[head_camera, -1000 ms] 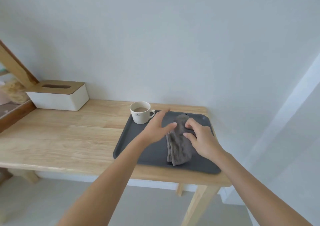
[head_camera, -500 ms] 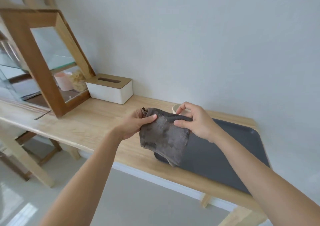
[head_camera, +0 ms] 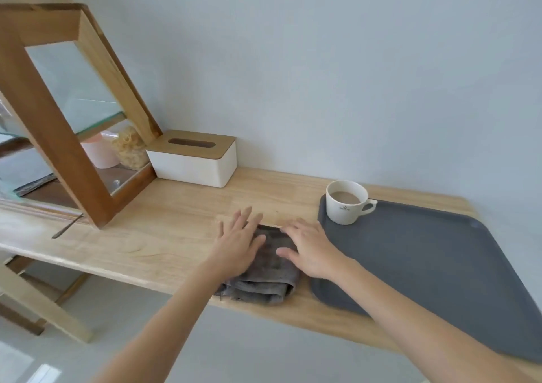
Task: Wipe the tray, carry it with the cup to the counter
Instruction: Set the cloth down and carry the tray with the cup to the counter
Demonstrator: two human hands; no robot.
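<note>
A dark grey tray [head_camera: 425,265] lies on the right part of the wooden table [head_camera: 164,221]. A white cup [head_camera: 345,203] with a milky brown drink stands in the tray's far left corner, its handle to the right. A folded grey cloth [head_camera: 264,283] lies on the table just left of the tray, near the front edge. My left hand [head_camera: 239,243] rests flat on the cloth's left side, fingers spread. My right hand [head_camera: 311,247] lies flat on its right side, next to the tray's left rim. Neither hand grips anything.
A white tissue box with a wooden lid [head_camera: 193,158] stands by the wall. Left of it is a wooden glass-fronted cabinet [head_camera: 58,136] holding a pink cup and a jar. A metal utensil [head_camera: 67,226] lies near the cabinet's base. The wall runs along the table's far edge.
The cloth, held up in both hands half a second ago, now lies folded on the table left of the tray. Both hands have let go and lie flat on it. The view shifted left.
</note>
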